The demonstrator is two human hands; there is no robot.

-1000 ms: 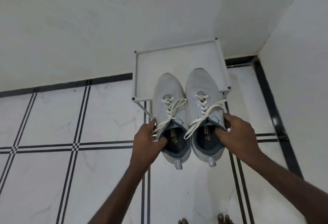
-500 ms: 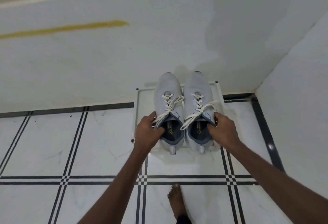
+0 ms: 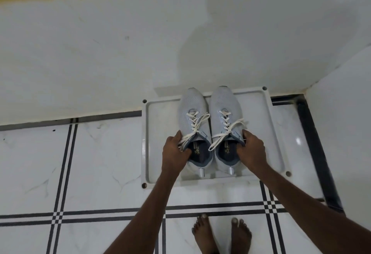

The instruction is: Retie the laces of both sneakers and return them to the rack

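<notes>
Two pale grey sneakers with white laces sit side by side on the white rack's top shelf (image 3: 259, 133), toes toward the wall. My left hand (image 3: 174, 149) grips the collar of the left sneaker (image 3: 193, 113), thumb inside its opening. My right hand (image 3: 252, 149) holds the collar of the right sneaker (image 3: 224, 109) the same way. Lace ends hang loosely over both tongues; whether the bows are knotted tight I cannot tell.
The rack stands in a corner, with a white wall (image 3: 140, 52) behind it and another wall (image 3: 345, 113) to the right. White floor tiles (image 3: 100, 163) with black lines spread to the left. My bare feet (image 3: 220, 233) stand just before the rack.
Both hands carried the sneakers forward and down until they came over and onto the rack's top shelf. I have stepped closer, and both feet now show.
</notes>
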